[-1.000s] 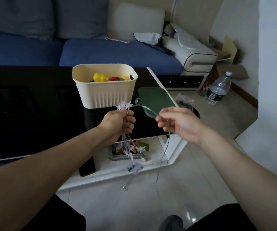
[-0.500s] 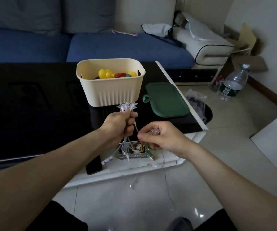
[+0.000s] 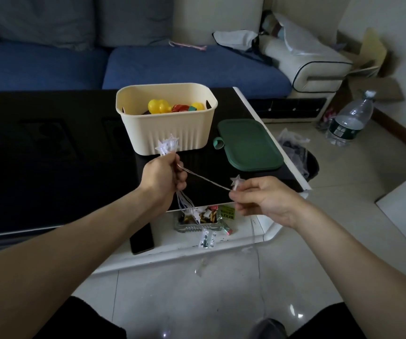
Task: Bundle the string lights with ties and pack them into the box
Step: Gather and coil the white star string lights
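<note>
Left hand (image 3: pixel 163 178) fist-grips the string lights (image 3: pixel 167 146) bundle, stars poking above the fingers (image 3: pixel 181 176), loops dangling below; right hand (image 3: pixel 260 196) pinches one star (image 3: pixel 235 181) at fingertips, wire taut between, box (image 3: pixel 167 118) on table (image 3: pixel 50 143) behind.

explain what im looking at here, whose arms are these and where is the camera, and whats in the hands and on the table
There is no machine here: the arms belong to a person wearing a wide-angle camera on the head, looking forward and down. The left hand grips a gathered bunch of string lights, with clear stars sticking out above the fist and wire loops hanging below. The right hand pinches a single star, and a thin wire runs between the two hands. On the black table stand a cream box with colourful toys inside and, beside it, a green lid. On the lower white shelf lie a phone and a glass tray of small items.
</note>
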Demonstrator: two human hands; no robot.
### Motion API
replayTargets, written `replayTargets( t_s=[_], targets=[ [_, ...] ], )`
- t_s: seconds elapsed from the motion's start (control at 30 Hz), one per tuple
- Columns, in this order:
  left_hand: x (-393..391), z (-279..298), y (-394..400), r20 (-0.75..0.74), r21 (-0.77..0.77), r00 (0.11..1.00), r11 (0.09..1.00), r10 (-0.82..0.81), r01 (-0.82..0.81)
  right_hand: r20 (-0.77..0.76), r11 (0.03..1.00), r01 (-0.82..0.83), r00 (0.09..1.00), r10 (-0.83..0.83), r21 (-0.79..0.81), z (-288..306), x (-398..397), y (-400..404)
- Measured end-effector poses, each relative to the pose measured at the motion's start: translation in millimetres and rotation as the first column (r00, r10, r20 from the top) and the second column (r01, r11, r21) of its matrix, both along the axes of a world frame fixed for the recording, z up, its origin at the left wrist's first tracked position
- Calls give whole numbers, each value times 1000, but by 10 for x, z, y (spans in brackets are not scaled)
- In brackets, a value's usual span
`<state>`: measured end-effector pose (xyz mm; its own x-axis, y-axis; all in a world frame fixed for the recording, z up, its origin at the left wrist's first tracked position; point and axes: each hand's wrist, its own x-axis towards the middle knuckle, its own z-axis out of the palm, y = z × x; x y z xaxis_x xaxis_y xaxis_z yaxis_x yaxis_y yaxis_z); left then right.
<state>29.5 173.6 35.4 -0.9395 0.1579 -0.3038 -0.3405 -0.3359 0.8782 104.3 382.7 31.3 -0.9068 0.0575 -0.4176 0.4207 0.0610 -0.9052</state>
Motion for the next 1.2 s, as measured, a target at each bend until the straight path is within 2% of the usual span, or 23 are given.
replayTargets(
  t_s=[0.23,0.37,0.47,0.6,0.73,0.8,0.9,1.03,1.2],
  targets=[
    [13,75,-61,3,244,1000,970,-19,18,10,954,-281,960,281,107,44,73,280],
    [-15,102,-75,13,197,999,980,33,-35,81,862,-384,922,380,329,-23,85,332],
    [-18,107,-103,-5,115,999,993,38,-37,144,811,-411,911,387,417,-19,91,357],
    [21,109,-85,-3,64,1000,998,15,-15,246,819,-459,886,393,345,-33,120,385],
    [26,99,-64,16,87,999,996,35,-36,289,861,-306,937,197,405,-16,112,431],
    [36,97,-66,30,96,997,993,65,-67,306,849,-302,936,176,433,30,122,459],
    [40,104,-76,43,89,988,985,145,-149,322,842,-408,898,300,353,53,171,574],
    [24,111,-136,84,102,983,980,165,-173,189,869,-495,855,483,17,-13,260,832],
    [22,93,-130,68,93,995,993,71,-77,41,906,-424,905,423,15,-29,279,974]
  ],
)
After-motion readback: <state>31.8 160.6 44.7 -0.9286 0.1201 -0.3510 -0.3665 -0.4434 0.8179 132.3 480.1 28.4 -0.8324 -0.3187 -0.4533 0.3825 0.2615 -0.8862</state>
